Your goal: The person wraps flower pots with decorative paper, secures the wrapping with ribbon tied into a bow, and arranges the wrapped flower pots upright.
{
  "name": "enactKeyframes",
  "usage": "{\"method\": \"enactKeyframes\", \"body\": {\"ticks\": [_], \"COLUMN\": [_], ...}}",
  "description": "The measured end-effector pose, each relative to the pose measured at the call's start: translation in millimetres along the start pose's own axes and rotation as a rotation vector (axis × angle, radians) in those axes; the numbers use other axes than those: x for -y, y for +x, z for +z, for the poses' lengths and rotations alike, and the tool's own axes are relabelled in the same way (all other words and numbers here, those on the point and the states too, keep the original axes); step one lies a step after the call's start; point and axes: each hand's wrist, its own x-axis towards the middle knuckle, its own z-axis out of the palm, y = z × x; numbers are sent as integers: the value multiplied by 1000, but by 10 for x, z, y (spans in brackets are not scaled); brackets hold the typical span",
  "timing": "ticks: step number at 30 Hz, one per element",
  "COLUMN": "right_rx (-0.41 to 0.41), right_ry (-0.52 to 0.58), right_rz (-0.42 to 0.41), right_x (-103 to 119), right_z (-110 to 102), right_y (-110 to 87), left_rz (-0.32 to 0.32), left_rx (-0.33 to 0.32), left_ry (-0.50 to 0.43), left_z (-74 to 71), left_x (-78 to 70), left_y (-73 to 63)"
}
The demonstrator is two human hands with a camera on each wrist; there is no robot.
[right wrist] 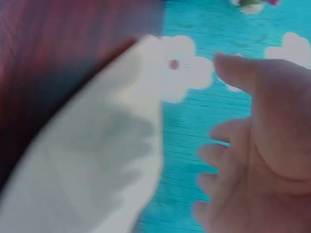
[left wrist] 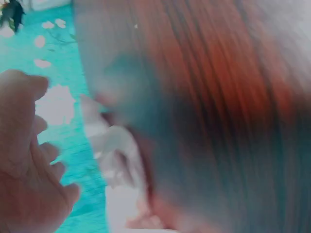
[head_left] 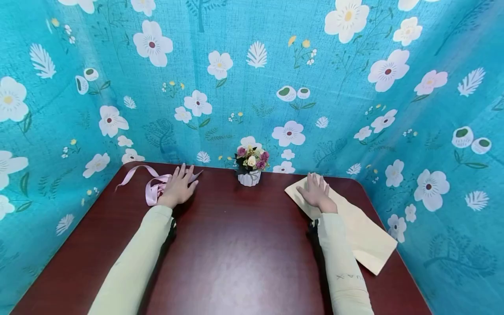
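My left hand (head_left: 178, 187) is held out palm down with spread fingers, just over a loose heap of pink satin ribbon (head_left: 152, 192). In the left wrist view, its fingers stand apart from the blurred ribbon (left wrist: 127, 145) and grip nothing. On the other side, my right hand (head_left: 316, 192) hovers with its fingers extended above the far end of a flat, cream, rectangular piece (head_left: 366, 234) that looks like folded paper or cloth. The right wrist view has a hand-shaped shadow falling on that cream piece (right wrist: 73, 160), with nothing between the fingers.
A small white pot (head_left: 249, 178) of artificial purple and cream flowers (head_left: 252, 160) stands at the back middle of the dark red-brown table (head_left: 236, 245). Blue floral fabric (head_left: 244, 87) hangs behind the table and along both sides. Ribbon trails toward the back left edge.
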Motion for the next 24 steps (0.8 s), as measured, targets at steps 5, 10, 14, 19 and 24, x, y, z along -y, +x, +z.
{"method": "enactKeyframes", "body": {"ticks": [5,10,14,19,24], "right_rx": [121,293,343,256,218], "right_ry": [46,27,2,-27,-23], "right_rz": [-103,-131,-89,-3,9], "right_x": [-32,-247,-489,-752,-880], "right_z": [-270,-486,-541,-509,-447], "right_y": [-220,-588,-915,-1243,-1415], "left_rz": [217,388,504,621,655], "left_rx": [50,157,180,224,275], "left_ry": [-14,-90,-109,-98,-33], "left_z": [-68,45,192,355,496], "left_x": [-130,-409,-735,-1288,-1895], "left_y": [-221,-412,-421,-199,155]}}
